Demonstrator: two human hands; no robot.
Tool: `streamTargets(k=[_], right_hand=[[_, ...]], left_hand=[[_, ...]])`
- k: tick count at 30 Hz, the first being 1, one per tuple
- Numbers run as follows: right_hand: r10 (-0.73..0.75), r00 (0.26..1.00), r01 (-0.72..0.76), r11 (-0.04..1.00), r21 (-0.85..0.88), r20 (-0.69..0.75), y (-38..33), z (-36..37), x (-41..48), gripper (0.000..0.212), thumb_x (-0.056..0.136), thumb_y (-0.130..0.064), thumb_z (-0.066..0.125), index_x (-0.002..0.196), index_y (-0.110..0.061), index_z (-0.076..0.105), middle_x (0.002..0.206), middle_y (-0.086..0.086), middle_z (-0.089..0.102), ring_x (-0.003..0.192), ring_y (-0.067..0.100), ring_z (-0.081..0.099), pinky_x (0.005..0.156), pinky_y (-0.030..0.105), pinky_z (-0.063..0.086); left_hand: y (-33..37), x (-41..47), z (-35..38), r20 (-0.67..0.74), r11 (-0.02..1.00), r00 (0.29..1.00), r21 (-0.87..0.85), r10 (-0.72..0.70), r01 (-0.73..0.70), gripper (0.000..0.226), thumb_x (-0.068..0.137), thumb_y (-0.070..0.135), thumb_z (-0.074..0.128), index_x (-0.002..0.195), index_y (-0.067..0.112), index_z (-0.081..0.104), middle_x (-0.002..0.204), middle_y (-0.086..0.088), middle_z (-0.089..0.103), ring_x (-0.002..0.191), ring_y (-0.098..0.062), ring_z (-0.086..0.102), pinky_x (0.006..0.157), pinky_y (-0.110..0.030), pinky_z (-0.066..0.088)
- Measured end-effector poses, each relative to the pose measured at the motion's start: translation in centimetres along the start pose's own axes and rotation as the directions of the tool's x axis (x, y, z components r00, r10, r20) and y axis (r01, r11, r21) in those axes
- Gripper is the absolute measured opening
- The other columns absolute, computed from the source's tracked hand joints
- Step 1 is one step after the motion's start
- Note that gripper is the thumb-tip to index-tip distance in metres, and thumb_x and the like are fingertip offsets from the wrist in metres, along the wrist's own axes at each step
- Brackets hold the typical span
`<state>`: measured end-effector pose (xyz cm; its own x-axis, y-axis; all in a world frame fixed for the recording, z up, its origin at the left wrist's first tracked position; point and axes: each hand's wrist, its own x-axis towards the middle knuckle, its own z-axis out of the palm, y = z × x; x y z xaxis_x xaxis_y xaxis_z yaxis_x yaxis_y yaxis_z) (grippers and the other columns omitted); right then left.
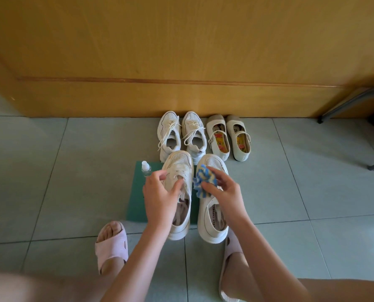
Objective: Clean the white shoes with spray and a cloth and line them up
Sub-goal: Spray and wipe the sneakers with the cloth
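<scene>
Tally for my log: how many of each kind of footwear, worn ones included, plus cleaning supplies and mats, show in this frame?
White sneakers: 4
Cream strap flats: 2
Pink slippers, worn: 2
Spray bottle: 1
Blue, white and yellow cloth: 1
Green mat: 1
Total: 11

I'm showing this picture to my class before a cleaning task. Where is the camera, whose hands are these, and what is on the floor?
No machine here: a person wears a camera on the head, looking down at their own hands. The left hand holds the left sneaker at its laces; the right hand grips a blue-and-white cloth over the right sneaker. A small spray bottle stands on a green mat. A laced pair and a strapped pair stand by the wooden door.
</scene>
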<state>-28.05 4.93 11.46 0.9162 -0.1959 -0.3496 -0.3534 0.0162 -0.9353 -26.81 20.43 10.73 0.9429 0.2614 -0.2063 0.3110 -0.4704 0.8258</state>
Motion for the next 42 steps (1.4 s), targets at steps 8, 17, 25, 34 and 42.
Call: streamTargets(k=[8,17,25,34,42], right_hand=[[0.039,0.996,-0.031,0.994,0.109,-0.075,0.0,-1.1,1.3,0.033,0.086,-0.007,0.066,0.11,-0.03,0.063,0.109,0.004,0.067,0.096,0.018,0.068,0.079,0.034,0.058],[0.061,0.997,-0.053,0.989,0.141,-0.053,-0.1,-1.0,3.4,0.036,0.087,-0.002,0.062,0.109,-0.03,0.064,0.112,0.006,0.066,0.093,0.014,0.069,0.07,0.021,0.056],[-0.036,0.999,0.039,0.989,-0.145,0.025,-1.4,0.3,9.0,0.036,0.089,-0.002,0.06,0.121,-0.018,0.061,0.101,0.001,0.065,0.09,0.01,0.064,0.071,0.016,0.053],[-0.08,0.954,0.221,0.839,-0.498,0.289,-3.1,3.6,14.6,0.036,0.091,-0.01,0.06,0.127,-0.009,0.057,0.105,0.007,0.064,0.083,0.007,0.059,0.067,0.004,0.046],[0.206,0.914,0.124,0.678,-0.725,0.349,-3.1,6.3,17.2,0.039,0.096,-0.007,0.042,0.134,0.002,0.043,0.119,0.022,0.056,0.108,0.033,0.055,0.088,0.032,0.043]], left_hand=[[0.5,0.7,4.7,0.02,0.946,0.987,0.29,-0.157,0.145,0.101,0.067,0.056,0.075,0.142,0.009,0.025,0.144,-0.013,0.03,0.129,-0.033,0.034,0.097,-0.046,0.041],[-1.5,0.7,5.0,0.0,0.952,0.987,0.263,-0.163,0.157,0.073,0.079,0.038,0.068,0.137,0.01,0.035,0.133,-0.012,0.041,0.115,-0.031,0.047,0.085,-0.043,0.047],[-2.2,-0.1,3.5,-0.02,0.98,0.987,0.118,-0.159,0.16,0.065,0.082,0.032,0.065,0.138,0.012,0.04,0.131,-0.007,0.048,0.114,-0.023,0.052,0.089,-0.034,0.044],[-3.7,0.8,2.2,0.015,0.983,0.987,-0.088,-0.161,0.161,0.056,0.076,0.035,0.072,0.127,0.02,0.055,0.117,0.006,0.06,0.109,-0.011,0.056,0.091,-0.028,0.044],[-3.1,-0.2,4.7,-0.122,0.988,0.984,-0.101,-0.127,0.115,0.054,0.078,0.025,0.074,0.126,0.014,0.054,0.12,0.002,0.054,0.109,-0.012,0.052,0.092,-0.023,0.041]])
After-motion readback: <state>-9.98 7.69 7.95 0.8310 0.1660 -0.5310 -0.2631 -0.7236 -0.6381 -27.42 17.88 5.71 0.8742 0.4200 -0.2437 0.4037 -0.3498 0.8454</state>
